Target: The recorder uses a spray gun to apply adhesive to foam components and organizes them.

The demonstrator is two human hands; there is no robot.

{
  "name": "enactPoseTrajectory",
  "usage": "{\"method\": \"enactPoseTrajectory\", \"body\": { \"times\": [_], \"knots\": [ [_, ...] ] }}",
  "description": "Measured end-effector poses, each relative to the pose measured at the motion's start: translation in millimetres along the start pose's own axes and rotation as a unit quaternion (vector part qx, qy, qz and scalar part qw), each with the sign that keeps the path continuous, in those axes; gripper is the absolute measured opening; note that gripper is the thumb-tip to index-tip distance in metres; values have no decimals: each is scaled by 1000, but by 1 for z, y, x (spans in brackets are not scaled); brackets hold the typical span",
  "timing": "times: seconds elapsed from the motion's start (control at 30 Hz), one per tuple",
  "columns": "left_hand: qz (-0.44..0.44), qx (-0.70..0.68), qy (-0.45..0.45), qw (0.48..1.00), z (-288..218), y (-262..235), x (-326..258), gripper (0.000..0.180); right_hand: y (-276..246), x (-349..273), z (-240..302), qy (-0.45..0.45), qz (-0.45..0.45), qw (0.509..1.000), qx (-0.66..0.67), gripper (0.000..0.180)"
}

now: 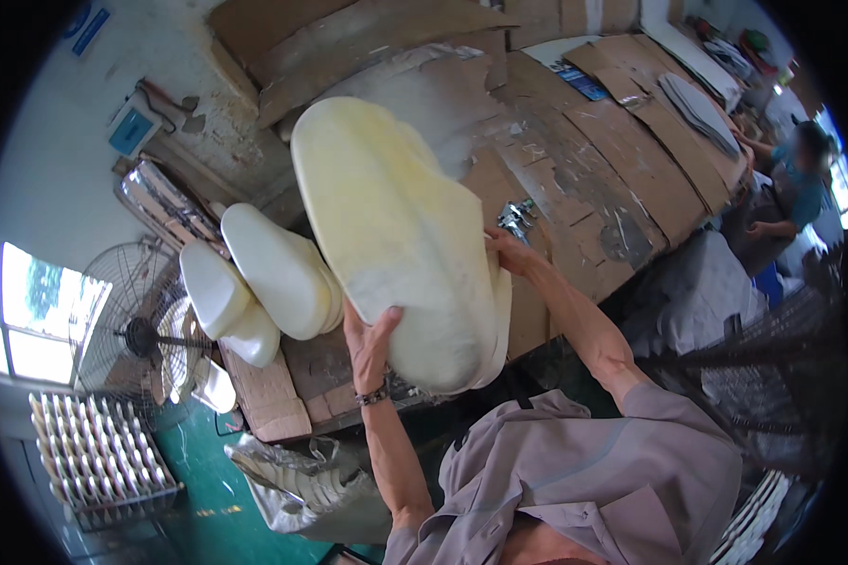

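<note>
Between my hands is a stack of large pale yellow, sole-shaped pads (pixel 396 226), rounded at the far end and whiter toward me. My left hand (pixel 371 344) grips its near left side, thumb on top and fingers underneath. At the right edge, my right hand (pixel 509 250) closes on the stack, its fingertips partly hidden. The stack is tilted above the cardboard-covered table (pixel 575 226). Just beyond my right hand lies a metal spray gun (pixel 516 218). Two more groups of white pads, a nearer-left one (pixel 219 292) and a taller one (pixel 278 268), rest on the table's left end.
A wire-caged fan (pixel 141 334) stands at the left. Below it is a rack of several white pieces (pixel 104 452). A plastic-lined container (pixel 301 485) sits under the table's front edge. Flat grey sheets (pixel 697 113) lie far right, near another person (pixel 791 184).
</note>
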State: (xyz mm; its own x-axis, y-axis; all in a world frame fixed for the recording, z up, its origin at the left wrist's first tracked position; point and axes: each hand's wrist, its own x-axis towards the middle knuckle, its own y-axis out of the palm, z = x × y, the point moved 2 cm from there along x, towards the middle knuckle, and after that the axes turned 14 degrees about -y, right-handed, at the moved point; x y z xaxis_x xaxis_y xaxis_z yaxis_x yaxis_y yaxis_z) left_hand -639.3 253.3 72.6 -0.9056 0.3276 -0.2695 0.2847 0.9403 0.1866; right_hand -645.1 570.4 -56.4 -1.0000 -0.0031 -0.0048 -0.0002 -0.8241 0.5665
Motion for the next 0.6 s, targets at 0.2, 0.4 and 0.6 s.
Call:
{"method": "enactPoseTrajectory", "body": {
  "times": [0.2,0.4,0.6],
  "knots": [
    [-51,54,5,997,35,46,37,92,-81,30,-33,46,13,994,96,76],
    [-66,38,-39,996,62,79,68,94,-153,41,-63,54,24,988,143,69],
    [-74,122,-34,989,63,143,95,99,-165,24,-42,-31,-154,987,-30,68]
  ]
}}
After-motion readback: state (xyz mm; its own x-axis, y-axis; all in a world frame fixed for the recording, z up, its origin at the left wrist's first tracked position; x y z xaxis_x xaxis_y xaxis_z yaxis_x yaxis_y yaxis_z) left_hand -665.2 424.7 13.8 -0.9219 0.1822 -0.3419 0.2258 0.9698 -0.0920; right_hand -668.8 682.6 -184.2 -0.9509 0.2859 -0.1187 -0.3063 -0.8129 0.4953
